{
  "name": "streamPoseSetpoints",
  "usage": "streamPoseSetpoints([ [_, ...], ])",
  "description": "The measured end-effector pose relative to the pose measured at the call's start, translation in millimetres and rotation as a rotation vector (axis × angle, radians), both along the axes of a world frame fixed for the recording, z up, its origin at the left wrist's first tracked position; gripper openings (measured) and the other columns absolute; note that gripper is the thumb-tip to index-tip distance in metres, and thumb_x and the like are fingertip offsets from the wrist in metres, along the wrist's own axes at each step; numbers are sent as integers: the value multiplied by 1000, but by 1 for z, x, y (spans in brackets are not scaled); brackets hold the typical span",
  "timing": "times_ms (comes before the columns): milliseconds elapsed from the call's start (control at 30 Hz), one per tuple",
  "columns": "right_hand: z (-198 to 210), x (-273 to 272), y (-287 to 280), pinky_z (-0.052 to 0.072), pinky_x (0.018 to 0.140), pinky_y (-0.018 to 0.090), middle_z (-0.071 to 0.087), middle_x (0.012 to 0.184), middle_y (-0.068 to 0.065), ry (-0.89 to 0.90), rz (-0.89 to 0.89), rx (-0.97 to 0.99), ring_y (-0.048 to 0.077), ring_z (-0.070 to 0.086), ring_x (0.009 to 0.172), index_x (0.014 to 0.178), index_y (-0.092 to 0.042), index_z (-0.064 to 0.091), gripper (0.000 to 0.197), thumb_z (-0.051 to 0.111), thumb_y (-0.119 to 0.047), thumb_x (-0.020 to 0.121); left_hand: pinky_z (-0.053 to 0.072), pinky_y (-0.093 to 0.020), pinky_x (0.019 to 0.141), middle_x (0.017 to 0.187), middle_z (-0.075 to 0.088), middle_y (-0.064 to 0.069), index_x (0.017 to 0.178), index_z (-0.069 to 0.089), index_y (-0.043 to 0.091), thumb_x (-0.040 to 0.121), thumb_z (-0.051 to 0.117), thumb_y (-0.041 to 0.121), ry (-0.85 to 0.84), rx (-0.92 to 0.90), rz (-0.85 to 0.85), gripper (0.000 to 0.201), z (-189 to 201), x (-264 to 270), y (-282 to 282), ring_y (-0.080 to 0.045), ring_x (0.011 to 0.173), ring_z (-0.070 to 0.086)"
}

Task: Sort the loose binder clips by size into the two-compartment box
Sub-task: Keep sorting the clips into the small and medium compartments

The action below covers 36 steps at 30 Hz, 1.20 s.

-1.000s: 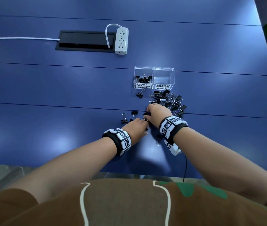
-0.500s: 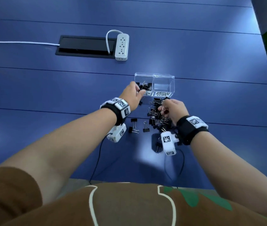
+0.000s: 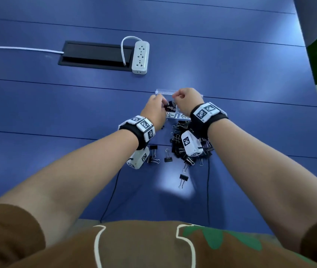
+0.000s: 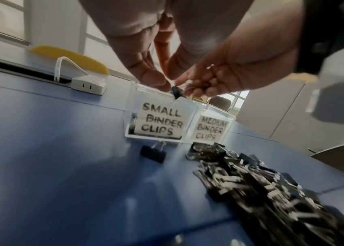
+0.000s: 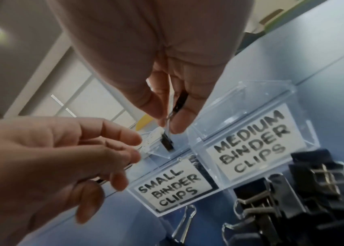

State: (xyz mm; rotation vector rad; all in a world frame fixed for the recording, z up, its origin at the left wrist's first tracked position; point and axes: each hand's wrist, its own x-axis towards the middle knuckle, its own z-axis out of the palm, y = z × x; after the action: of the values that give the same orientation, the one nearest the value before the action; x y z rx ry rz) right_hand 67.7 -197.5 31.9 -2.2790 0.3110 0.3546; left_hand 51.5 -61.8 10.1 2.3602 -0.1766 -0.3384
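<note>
A clear two-compartment box (image 3: 165, 92) stands on the blue table, labelled SMALL BINDER CLIPS (image 5: 175, 188) on the left and MEDIUM BINDER CLIPS (image 5: 253, 141) on the right. My right hand (image 3: 186, 99) hovers over it. Its thumb and finger pinch the wire handle of a small black binder clip (image 5: 167, 144), which hangs above the small compartment. My left hand (image 3: 153, 111) is at that compartment's left side with loosely curled fingers (image 5: 112, 138); a glint of clip wire shows under them. The pile of loose black clips (image 3: 179, 151) lies just in front of the box.
A few single clips (image 3: 152, 155) lie left of the pile, and one more (image 3: 183, 179) nearer to me. A white power strip (image 3: 140, 57) and a black cable hatch (image 3: 95, 56) sit farther back. The wrist cameras' cables run off the near table edge.
Both hands have moved from the table beside the pile up to the box. The right hand now dangles a small clip over the small compartment.
</note>
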Motion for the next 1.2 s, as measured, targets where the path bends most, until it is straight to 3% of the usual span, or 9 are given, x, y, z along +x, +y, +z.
streamPoseSetpoints([
  [100, 5, -5, 3, 50, 74, 26, 63, 82, 3, -35, 48, -53, 25, 64, 78, 105, -16, 67, 32, 40, -12, 89, 50, -41, 84, 110, 54, -13, 103, 55, 8, 89, 42, 4, 46, 34, -64, 20, -9, -23, 1, -30, 89, 57],
  [233, 0, -22, -14, 58, 78, 41, 70, 86, 9, -102, -57, 34, 31, 69, 80, 94, -16, 69, 29, 42, -10, 87, 51, -44, 84, 112, 51, -9, 103, 56, 11, 87, 45, 6, 90, 141, -296, 20, -26, -48, -6, -28, 90, 55],
  [333, -12, -48, -33, 57, 81, 40, 70, 88, 7, -57, -89, -54, 26, 67, 82, 88, -10, 68, 21, 48, -16, 89, 51, -45, 84, 115, 48, -9, 111, 53, 14, 91, 48, 14, 100, 184, -374, 21, -35, -58, -15, -29, 93, 55],
  [433, -33, -77, -43, 54, 81, 33, 67, 100, 7, 70, -1, -173, 19, 60, 81, 97, -13, 66, 16, 52, -15, 88, 50, -41, 85, 116, 48, -9, 114, 54, 15, 91, 54, 16, 129, 215, -365, 24, -40, -61, -18, -29, 98, 55],
  [567, -53, -102, -44, 49, 86, 34, 52, 113, 4, 120, 98, -227, 19, 51, 91, 115, -20, 55, 32, 59, -15, 83, 49, -45, 88, 108, 53, -8, 99, 56, 12, 88, 57, 13, 147, 219, -347, 10, -43, -58, -13, -27, 96, 55],
  [733, -58, -111, -47, 43, 73, 29, 51, 97, 0, 119, 76, -189, 19, 51, 80, 104, -15, 51, 23, 59, -14, 82, 47, -35, 79, 101, 56, -10, 93, 56, 8, 86, 54, 8, 119, 184, -323, 7, -40, -59, 2, -22, 81, 50],
  [867, -56, -111, -54, 46, 84, 34, 48, 98, 2, 127, 61, -198, 20, 49, 83, 97, -14, 53, 15, 55, -13, 82, 41, -28, 73, 89, 51, -2, 88, 57, 5, 83, 49, 0, 105, 135, -279, 11, -37, -58, 21, -18, 77, 47],
  [1033, -49, -103, -41, 45, 84, 32, 45, 97, 0, -8, 121, -194, 21, 50, 86, 94, -12, 56, 13, 52, -8, 82, 43, -29, 69, 76, 51, 5, 80, 59, 11, 80, 49, -2, 127, 89, -175, 16, -33, -53, 49, -13, 67, 48],
  [1200, -50, -88, -10, 49, 86, 35, 50, 100, 4, -23, 303, -205, 24, 53, 86, 100, -8, 58, 17, 48, -7, 86, 50, -36, 80, 93, 56, -2, 86, 58, 15, 80, 48, 3, 130, 192, -71, 16, -33, -50, 58, -23, 88, 55],
])
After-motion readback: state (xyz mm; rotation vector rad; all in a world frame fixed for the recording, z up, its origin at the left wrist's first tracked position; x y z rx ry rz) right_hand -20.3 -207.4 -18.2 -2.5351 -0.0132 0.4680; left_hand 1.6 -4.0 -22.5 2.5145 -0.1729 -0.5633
